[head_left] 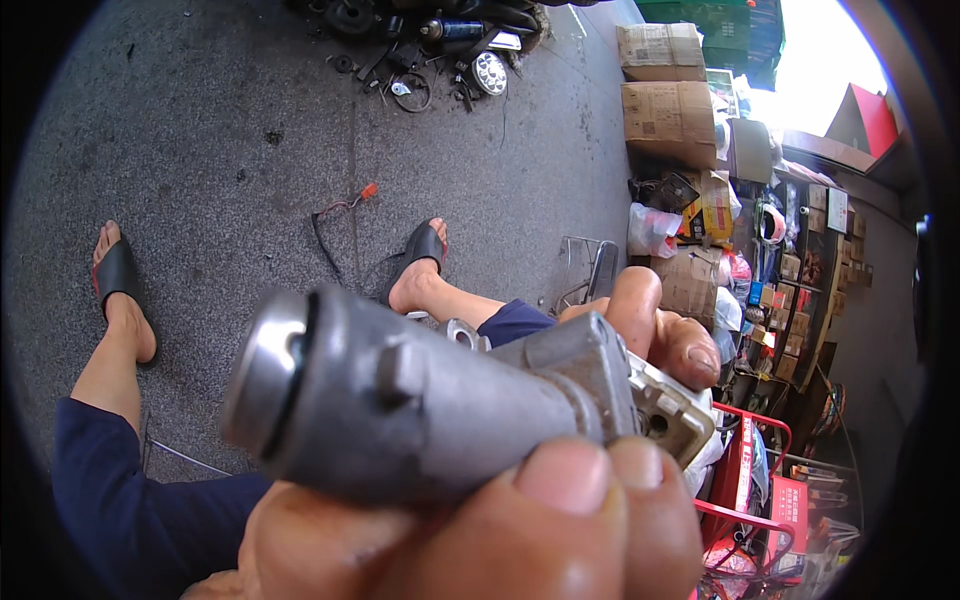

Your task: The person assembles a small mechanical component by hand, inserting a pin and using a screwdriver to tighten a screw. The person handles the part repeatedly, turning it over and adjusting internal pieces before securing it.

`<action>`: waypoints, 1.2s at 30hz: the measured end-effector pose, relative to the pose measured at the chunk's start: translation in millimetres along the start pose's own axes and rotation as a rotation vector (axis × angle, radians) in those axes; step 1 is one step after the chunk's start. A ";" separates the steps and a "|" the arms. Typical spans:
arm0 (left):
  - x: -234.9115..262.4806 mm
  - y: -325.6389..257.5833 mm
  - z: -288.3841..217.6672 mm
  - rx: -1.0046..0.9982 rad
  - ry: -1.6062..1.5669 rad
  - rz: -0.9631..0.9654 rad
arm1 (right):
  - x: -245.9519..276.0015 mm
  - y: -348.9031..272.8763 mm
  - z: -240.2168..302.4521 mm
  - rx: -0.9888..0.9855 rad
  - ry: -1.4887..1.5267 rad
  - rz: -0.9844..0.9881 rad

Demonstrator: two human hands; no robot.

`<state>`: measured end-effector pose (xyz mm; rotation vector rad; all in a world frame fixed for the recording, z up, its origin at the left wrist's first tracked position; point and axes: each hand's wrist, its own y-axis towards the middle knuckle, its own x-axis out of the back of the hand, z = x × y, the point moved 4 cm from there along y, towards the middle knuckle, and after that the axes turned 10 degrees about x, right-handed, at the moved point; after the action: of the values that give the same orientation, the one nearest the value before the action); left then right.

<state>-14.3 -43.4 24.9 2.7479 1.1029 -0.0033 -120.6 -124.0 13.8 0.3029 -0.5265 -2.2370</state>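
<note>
Close to my face I hold a grey metal cylinder point(400, 400), a lock-like housing with a shiny round end at the left and a squarish cast block at its right end. My left hand point(480, 530) grips it from below, its thumb pressed against the near side. From behind, my right hand point(660, 335) clasps the right end, thumb resting on top of the block. Both hands look grimy. Much of each hand is hidden behind the part.
My legs in dark blue shorts and black sandals point(118, 275) rest on the grey concrete floor point(220, 130). A black wire with an orange connector point(340, 215) lies ahead. Scattered metal parts point(440, 50) lie at the far edge, cardboard boxes point(668, 118) and cluttered shelves stand right, and a red wire rack point(760, 470) sits lower right.
</note>
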 end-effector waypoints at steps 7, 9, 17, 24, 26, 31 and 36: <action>-6.2 1.2 3.8 0.008 -0.009 0.024 | 2.5 -0.6 5.5 -0.027 0.014 -0.017; -7.7 0.3 5.1 0.012 -0.016 0.029 | 3.7 1.7 7.0 -0.034 0.012 -0.025; -10.7 1.1 5.5 0.015 -0.021 0.043 | 6.0 6.8 12.7 -0.058 0.053 -0.058; -9.4 2.6 6.3 0.024 -0.024 0.038 | 19.5 3.3 -7.3 0.014 0.309 -0.006; -7.8 2.0 5.0 0.022 -0.025 0.033 | 19.7 3.5 -5.7 -0.029 0.318 -0.001; -0.5 2.9 7.1 0.036 -0.020 0.016 | 27.8 6.8 2.6 -0.171 0.240 0.083; 4.0 2.4 7.2 0.039 -0.016 0.006 | 17.4 8.5 1.3 -0.086 0.334 -0.027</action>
<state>-9.2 -43.6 17.9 2.7803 1.1013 -0.0464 -126.8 -141.9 18.1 0.6273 -0.2484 -2.1677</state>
